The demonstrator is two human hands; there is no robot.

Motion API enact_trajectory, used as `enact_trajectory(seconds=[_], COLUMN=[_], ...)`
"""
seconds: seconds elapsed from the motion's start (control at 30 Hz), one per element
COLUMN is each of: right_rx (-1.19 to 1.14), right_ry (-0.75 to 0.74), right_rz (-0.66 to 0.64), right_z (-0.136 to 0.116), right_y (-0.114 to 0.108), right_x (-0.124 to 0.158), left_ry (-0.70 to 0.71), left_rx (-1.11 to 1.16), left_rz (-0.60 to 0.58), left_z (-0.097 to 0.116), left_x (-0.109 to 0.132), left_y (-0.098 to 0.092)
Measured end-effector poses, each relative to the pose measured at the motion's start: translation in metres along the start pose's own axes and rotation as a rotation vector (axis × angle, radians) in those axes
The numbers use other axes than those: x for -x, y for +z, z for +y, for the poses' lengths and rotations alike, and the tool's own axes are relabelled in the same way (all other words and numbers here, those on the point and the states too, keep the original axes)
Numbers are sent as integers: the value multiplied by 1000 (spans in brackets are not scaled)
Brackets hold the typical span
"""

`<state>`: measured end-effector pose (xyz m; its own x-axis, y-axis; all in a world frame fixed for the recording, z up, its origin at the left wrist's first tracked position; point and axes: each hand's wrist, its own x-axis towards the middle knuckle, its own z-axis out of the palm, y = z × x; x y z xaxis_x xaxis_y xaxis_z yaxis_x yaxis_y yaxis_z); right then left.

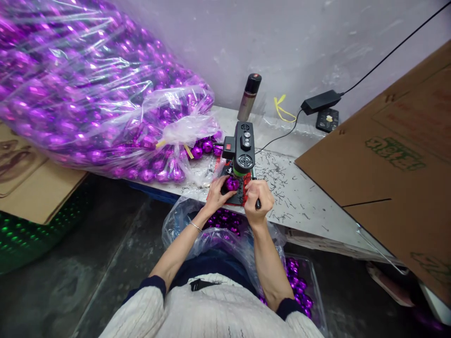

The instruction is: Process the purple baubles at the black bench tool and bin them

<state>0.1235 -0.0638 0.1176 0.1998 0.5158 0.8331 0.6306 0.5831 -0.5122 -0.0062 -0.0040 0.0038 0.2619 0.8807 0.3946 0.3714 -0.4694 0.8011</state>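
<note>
A small black bench press (pixel 244 145) with round vents and a red switch stands at the table's front edge. Under its head sits a shiny purple ball (pixel 232 183), held between the thumb and fingers of my left hand (pixel 217 192). My right hand (pixel 260 197) is wrapped round the black lever handle (pixel 258 204) on the press's right side. Red and black pieces (pixel 247 182) lie on the base between my hands. Several loose purple balls (pixel 207 147) rest just behind the press, by the bag's mouth.
A huge clear bag of purple balls (pixel 105 94) fills the left. An open bag (pixel 179 216) with more balls hangs at my lap. Dark scraps (pixel 278 183) litter the table right of the press. A spray can (pixel 249 96), power adapter (pixel 321 102) and cardboard box (pixel 387 155) stand beyond.
</note>
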Motion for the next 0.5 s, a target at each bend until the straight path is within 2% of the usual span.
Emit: enact_trajectory(seconds=[0.23, 0.5], right_rx=[24, 45], right_ry=[5, -22], right_rz=[18, 70], right_z=[8, 27], right_y=[3, 12], right_x=[15, 38], left_ry=[-68, -34], left_rx=[54, 53], left_rz=[-9, 12], left_z=[4, 2], left_x=[3, 4], left_y=[2, 4])
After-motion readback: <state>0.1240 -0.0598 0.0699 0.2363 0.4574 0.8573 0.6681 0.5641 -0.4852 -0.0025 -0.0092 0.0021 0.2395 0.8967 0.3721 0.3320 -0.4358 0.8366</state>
